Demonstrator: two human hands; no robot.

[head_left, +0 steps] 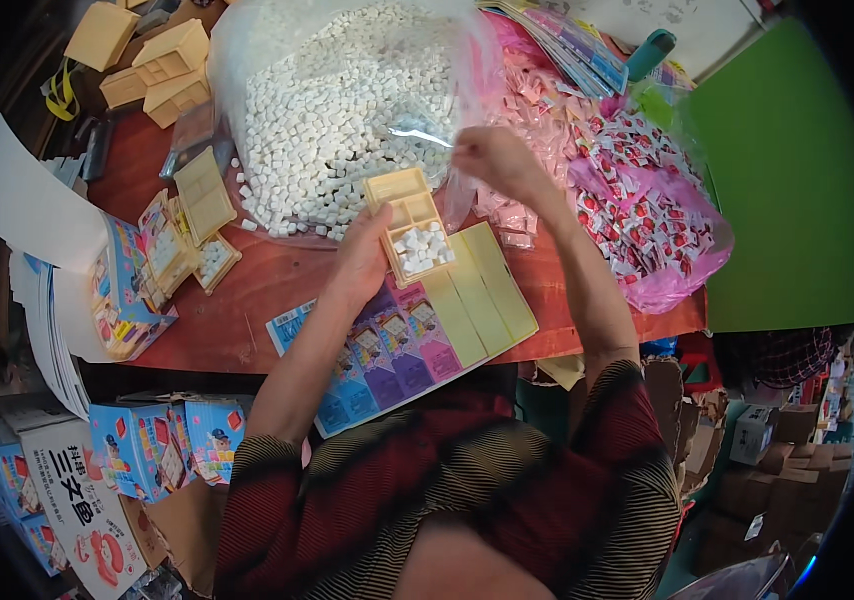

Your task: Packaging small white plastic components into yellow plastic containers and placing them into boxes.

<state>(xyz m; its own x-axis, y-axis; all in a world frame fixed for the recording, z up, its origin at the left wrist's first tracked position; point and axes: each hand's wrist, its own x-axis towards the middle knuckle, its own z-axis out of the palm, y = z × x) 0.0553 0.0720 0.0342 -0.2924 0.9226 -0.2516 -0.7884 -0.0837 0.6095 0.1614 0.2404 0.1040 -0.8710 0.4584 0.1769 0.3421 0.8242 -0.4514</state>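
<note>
Left hand (362, 262) grips cream tray (397, 187), 5 o'clock of white heap (347, 120)

Keep it level (white pieces (422, 250) lie in its 6 o'clock end); right hand (495, 158), at 2 o'clock, pinches a shiny strip (419, 135)

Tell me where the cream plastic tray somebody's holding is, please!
In the head view, the cream rectangular plastic tray is near the middle, in the bare left hand, just below the heap of small white pieces and left of the right hand.

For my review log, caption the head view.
Left hand holds a tray with white pieces; right hand a shiny tool by more pieces.
</note>
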